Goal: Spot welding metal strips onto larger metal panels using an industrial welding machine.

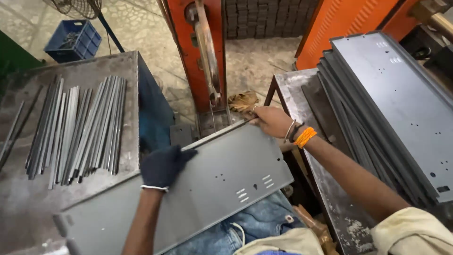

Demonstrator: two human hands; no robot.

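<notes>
Here, in the head view, your gloved left hand (163,166) is closed over the far edge of the grey sheet-metal panel (222,177), which lies across your lap and the left desk (28,208). Your bare right hand (270,120) pinches the panel's far corner beside the orange press (196,52), apparently to steady that end. Thin metal strips (78,127) lie fanned on the left desk; stacked panels (396,104) lean at your right.
</notes>
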